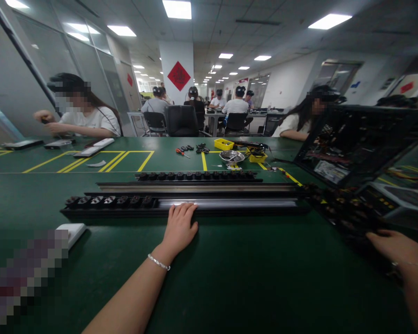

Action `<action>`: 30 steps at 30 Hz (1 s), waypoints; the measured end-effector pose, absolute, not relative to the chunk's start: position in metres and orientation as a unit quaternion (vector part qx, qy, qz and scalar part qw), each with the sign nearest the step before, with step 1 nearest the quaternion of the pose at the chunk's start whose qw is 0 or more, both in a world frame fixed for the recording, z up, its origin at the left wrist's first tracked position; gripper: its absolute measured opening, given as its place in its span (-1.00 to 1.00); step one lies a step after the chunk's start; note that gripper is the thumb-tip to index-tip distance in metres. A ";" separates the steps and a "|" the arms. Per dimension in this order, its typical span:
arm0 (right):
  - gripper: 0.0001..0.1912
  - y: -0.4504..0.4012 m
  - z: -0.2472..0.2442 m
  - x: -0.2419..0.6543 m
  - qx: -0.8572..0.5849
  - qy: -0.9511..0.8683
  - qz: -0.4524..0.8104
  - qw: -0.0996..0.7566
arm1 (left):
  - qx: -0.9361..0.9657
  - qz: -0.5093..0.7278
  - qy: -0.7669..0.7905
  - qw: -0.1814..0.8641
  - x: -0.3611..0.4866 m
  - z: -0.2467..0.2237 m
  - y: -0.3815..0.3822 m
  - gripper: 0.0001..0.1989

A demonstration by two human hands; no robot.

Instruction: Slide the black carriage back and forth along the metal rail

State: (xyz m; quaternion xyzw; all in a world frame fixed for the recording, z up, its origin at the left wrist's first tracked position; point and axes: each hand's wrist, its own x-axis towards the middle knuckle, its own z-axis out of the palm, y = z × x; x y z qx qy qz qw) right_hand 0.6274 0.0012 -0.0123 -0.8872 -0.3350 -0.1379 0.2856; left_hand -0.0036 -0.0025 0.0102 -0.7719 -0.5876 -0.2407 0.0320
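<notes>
- Seven small black socket modules [109, 200] sit left of the left fingers [181, 211], in a long black silver-lined channel [244, 211].
- The left fingers rest open on that channel.
- The right fingers [376, 238] touch a dark pile of small parts [346, 211]; their grip is unclear.

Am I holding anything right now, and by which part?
Nothing clearly gripped: your left hand rests on the nearest black rail, near its middle. Your right hand is at the dark pile; whether it holds anything can't be told.
</notes>
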 end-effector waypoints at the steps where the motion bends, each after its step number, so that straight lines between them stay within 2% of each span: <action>1: -0.50 0.001 -0.005 0.616 -0.921 -0.296 -0.067 0.245 | -0.771 -0.241 -0.589 0.032 -0.003 0.010 -0.002 -0.53; 2: -0.39 0.000 0.002 0.601 -0.927 -0.293 -0.051 0.231 | -0.770 -0.242 -0.589 0.032 -0.003 0.010 -0.002 -0.53; 4: -0.33 0.000 0.015 0.563 -0.917 -0.311 -0.073 0.240 | -0.770 -0.245 -0.588 0.033 -0.003 0.009 -0.002 -0.53; 9: -0.44 0.013 0.027 0.428 -0.782 -0.519 -0.198 0.282 | -0.766 -0.264 -0.584 0.046 -0.003 0.007 0.000 -0.54; 13: -0.47 0.031 0.015 0.325 -0.713 -0.609 -0.194 0.288 | -0.750 -0.295 -0.588 0.067 -0.002 0.009 0.000 -0.57; 15: -0.48 0.038 0.010 0.290 -0.713 -0.630 -0.163 0.261 | -0.729 -0.318 -0.599 0.090 -0.004 0.012 0.000 -0.60; 21: -0.50 0.039 0.009 0.264 -0.723 -0.651 -0.090 0.212 | -0.564 -0.371 -0.719 0.166 -0.033 0.019 0.010 -0.55; 25: -0.50 0.037 0.010 0.269 -0.720 -0.655 -0.092 0.211 | -0.514 -0.342 -0.776 0.130 -0.055 0.013 0.017 -0.45; 30: -0.49 0.035 0.007 0.269 -0.699 -0.671 -0.124 0.212 | -0.538 -0.308 -0.778 0.107 -0.059 0.010 0.017 -0.51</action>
